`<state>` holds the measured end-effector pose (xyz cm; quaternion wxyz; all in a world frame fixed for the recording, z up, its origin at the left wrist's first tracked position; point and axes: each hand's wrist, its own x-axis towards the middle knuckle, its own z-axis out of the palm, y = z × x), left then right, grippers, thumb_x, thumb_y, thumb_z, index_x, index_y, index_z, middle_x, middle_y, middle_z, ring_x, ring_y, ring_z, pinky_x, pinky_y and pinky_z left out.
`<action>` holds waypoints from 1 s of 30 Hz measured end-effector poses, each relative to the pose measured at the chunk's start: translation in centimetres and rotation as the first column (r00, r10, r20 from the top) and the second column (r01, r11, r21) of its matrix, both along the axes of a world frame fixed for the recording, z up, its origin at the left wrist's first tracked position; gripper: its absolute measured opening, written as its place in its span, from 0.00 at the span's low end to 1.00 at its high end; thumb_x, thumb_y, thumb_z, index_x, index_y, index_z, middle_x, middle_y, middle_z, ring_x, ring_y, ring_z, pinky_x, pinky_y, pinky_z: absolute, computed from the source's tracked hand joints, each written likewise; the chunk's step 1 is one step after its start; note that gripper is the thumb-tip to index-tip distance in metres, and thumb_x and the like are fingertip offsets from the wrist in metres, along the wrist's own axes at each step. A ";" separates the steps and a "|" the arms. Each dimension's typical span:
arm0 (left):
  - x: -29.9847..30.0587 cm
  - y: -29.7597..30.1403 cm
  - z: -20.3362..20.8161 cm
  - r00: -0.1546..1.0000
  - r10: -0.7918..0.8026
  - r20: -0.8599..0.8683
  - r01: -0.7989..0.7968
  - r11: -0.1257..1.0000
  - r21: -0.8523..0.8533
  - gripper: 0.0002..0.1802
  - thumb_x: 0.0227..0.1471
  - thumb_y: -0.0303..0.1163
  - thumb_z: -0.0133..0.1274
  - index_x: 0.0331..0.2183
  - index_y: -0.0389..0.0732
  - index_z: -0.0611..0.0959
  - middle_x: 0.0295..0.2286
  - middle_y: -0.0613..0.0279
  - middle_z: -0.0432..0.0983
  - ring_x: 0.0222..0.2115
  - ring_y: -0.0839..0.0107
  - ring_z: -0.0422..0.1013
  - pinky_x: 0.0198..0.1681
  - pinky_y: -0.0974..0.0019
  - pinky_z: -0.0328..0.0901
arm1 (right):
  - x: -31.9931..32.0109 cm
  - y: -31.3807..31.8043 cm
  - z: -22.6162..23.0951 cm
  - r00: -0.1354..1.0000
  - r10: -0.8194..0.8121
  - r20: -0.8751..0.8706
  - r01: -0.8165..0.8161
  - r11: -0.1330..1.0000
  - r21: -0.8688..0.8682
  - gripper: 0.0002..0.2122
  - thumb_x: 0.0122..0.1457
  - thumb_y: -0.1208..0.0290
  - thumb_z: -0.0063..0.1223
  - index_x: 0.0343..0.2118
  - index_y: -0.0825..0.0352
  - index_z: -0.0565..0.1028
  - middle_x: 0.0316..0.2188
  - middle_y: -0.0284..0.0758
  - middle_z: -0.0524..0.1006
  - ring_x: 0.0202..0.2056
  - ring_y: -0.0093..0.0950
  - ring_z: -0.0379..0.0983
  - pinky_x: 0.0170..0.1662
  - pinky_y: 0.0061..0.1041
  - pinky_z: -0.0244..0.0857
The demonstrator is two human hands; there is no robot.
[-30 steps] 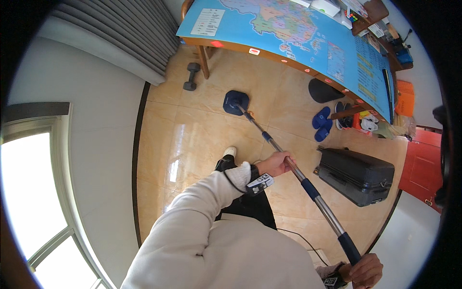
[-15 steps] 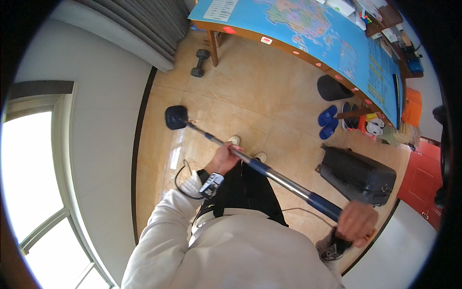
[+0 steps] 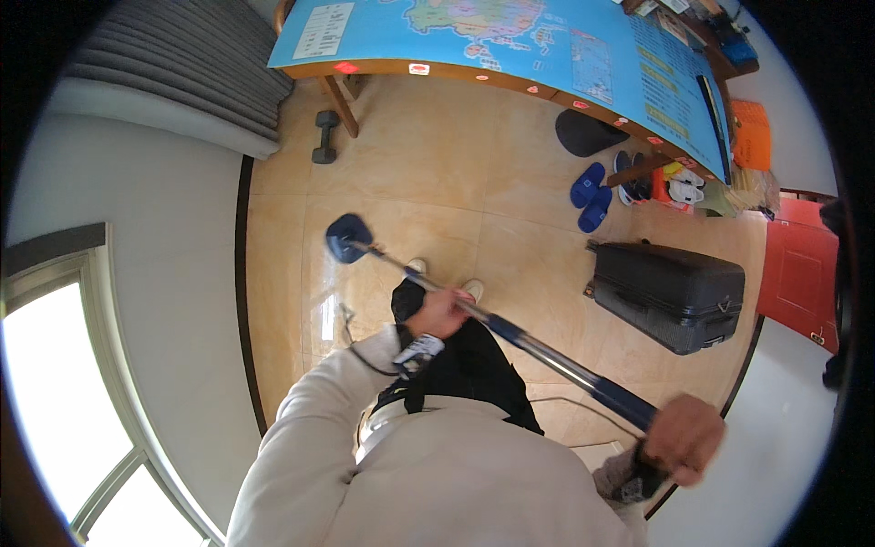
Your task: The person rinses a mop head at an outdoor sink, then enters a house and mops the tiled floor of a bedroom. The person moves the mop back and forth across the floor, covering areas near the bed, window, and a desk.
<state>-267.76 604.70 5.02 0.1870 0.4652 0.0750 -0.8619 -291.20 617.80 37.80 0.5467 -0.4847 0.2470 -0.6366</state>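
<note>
A long-handled mop with a rounded-square, dark blue head (image 3: 348, 239) slants across the view in front of me. My left hand (image 3: 442, 313) is closed round the lower part of its metal pole (image 3: 570, 366), close above my shoes. Further up, my right hand (image 3: 685, 439) wraps round the end of the dark blue grip (image 3: 624, 402), slightly blurred. The head is tilted at the far left end of the pole; I cannot tell whether it touches the floor. Both wrists wear dark bands, and a cable loops off the left one.
A table with a blue map cover (image 3: 547, 59) stands ahead. A dumbbell (image 3: 324, 137) lies near the grey curtain (image 3: 182, 68). Blue slippers (image 3: 592, 197), a black bin-like object (image 3: 591, 133) and a black suitcase (image 3: 670, 296) are to the right. A wall with a window (image 3: 68, 365) is left.
The mop head has moved right, away from the left wall, and closer to my feet, and now looks tilted. My view has turned a little. Both hands keep their hold.
</note>
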 end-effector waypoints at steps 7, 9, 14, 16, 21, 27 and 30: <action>-17.7 5.4 4.2 0.921 -0.337 -0.194 0.343 0.939 -0.004 0.05 0.46 0.28 0.39 0.21 0.39 0.66 0.17 0.61 0.65 0.21 0.67 0.67 0.27 0.62 0.66 | 1.4 8.1 6.4 0.737 -0.627 -0.252 0.536 0.769 -0.347 0.11 0.40 0.78 0.43 0.09 0.62 0.56 0.07 0.32 0.62 0.07 0.19 0.58 0.11 0.18 0.59; -20.1 5.0 4.2 0.872 -0.429 -0.234 0.417 0.903 -0.102 0.07 0.47 0.29 0.40 0.20 0.39 0.66 0.17 0.61 0.66 0.21 0.67 0.68 0.27 0.63 0.66 | 2.6 8.8 6.0 0.600 -0.729 -0.330 0.628 0.685 -0.370 0.10 0.42 0.76 0.42 0.10 0.63 0.57 0.07 0.32 0.62 0.07 0.19 0.57 0.11 0.19 0.60; -20.2 4.5 4.6 0.861 -0.420 -0.286 0.378 0.906 -0.192 0.09 0.48 0.30 0.41 0.20 0.38 0.68 0.17 0.60 0.67 0.21 0.68 0.68 0.27 0.65 0.66 | 1.9 8.3 5.0 0.572 -0.789 -0.225 0.690 0.611 -0.388 0.09 0.45 0.73 0.39 0.11 0.63 0.59 0.07 0.32 0.63 0.06 0.21 0.55 0.12 0.20 0.61; -18.3 4.7 5.0 0.891 -0.363 -0.272 0.330 0.930 -0.161 0.08 0.48 0.30 0.41 0.20 0.38 0.69 0.18 0.60 0.67 0.22 0.68 0.68 0.28 0.66 0.66 | 0.9 8.0 5.2 0.625 -0.756 -0.193 0.641 0.639 -0.426 0.09 0.45 0.72 0.38 0.12 0.63 0.59 0.06 0.30 0.62 0.06 0.19 0.56 0.12 0.19 0.61; -11.3 3.1 4.3 0.973 -0.185 -0.140 0.160 0.971 -0.176 0.07 0.48 0.30 0.42 0.22 0.39 0.70 0.21 0.62 0.67 0.23 0.70 0.66 0.29 0.66 0.64 | -2.8 5.7 3.5 0.860 -0.510 -0.033 0.480 0.828 -0.292 0.06 0.41 0.79 0.53 0.14 0.66 0.68 0.09 0.34 0.69 0.08 0.22 0.64 0.17 0.24 0.68; -4.7 -5.9 0.6 0.994 -0.018 0.110 0.038 0.982 -0.187 0.07 0.47 0.29 0.40 0.20 0.40 0.68 0.17 0.63 0.66 0.20 0.71 0.67 0.23 0.69 0.63 | -2.4 -3.0 -2.4 0.916 -0.400 -0.024 0.397 0.914 -0.081 0.12 0.42 0.79 0.47 0.10 0.62 0.59 0.04 0.30 0.63 0.04 0.23 0.59 0.09 0.19 0.56; -4.6 -9.7 0.5 0.992 -0.061 0.112 0.084 0.974 -0.211 0.07 0.47 0.29 0.41 0.20 0.40 0.68 0.17 0.63 0.66 0.20 0.72 0.66 0.23 0.69 0.64 | -3.1 -6.7 -2.2 0.956 -0.279 -0.086 0.268 0.955 -0.125 0.09 0.41 0.77 0.46 0.10 0.61 0.61 0.06 0.28 0.63 0.09 0.23 0.60 0.14 0.21 0.56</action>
